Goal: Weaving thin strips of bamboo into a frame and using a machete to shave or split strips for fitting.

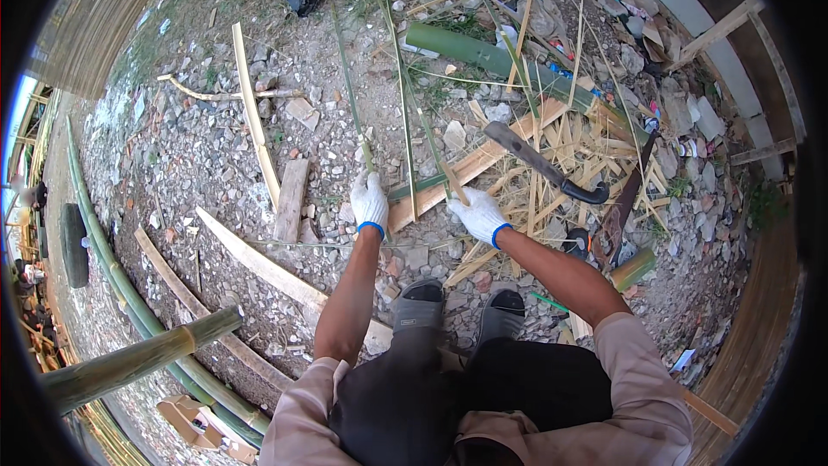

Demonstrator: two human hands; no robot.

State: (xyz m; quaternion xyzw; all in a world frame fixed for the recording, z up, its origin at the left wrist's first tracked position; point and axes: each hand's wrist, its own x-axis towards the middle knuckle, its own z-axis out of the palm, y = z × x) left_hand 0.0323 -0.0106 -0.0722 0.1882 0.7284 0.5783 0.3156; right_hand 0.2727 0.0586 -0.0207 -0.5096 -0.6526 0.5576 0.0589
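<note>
My left hand (369, 201), in a white glove with a blue cuff, is closed round the lower end of a thin green bamboo strip (348, 91) that points away from me. My right hand (479, 215), gloved the same way, is closed on another bamboo strip (429, 134), its far part slanting up and left. Between the hands another long narrow strip (402, 86) lies across a pale wooden board (483, 158). Beyond my right hand rests a dark-handled tool (535, 155) with a black hooked end, over a heap of bamboo shavings (561, 155).
A thick green bamboo pole (483, 53) lies at the far right. Rubble covers the ground, with a short plank (291, 198) and split lengths (250, 112) at left. Long green poles (129, 293) curve along the left, near a jutting bamboo pole (138, 358). My sandals (420, 302) are close in front.
</note>
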